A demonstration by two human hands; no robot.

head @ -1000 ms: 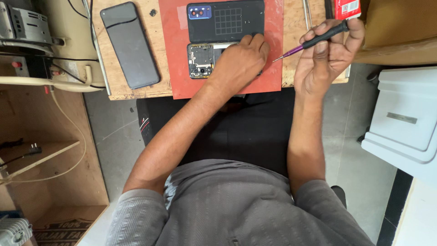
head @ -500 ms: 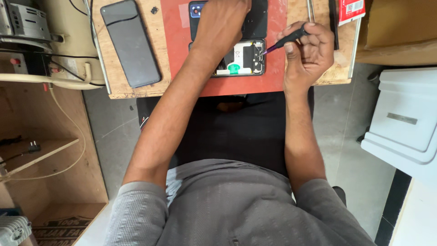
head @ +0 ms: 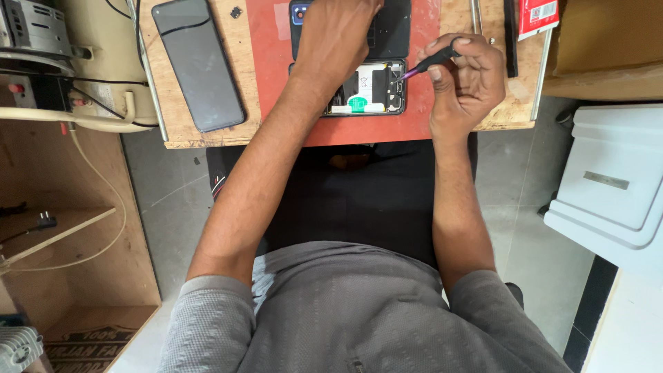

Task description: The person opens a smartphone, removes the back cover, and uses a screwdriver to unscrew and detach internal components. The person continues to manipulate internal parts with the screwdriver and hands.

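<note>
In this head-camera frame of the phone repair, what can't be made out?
- Head view: the left hand covers part of the opened phone; its fingertips are cut off by the top edge.
- The screwdriver tip and any screw are too small to see.
- The right hand hides most of the handle.
- The back cover on the red mat is cropped at the top.

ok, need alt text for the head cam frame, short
Seen from above, a seated person's right hand puts a thin screwdriver to an opened phone on a red mat, while the left hand rests above it. A second, dark phone lies on the wooden bench.
</note>
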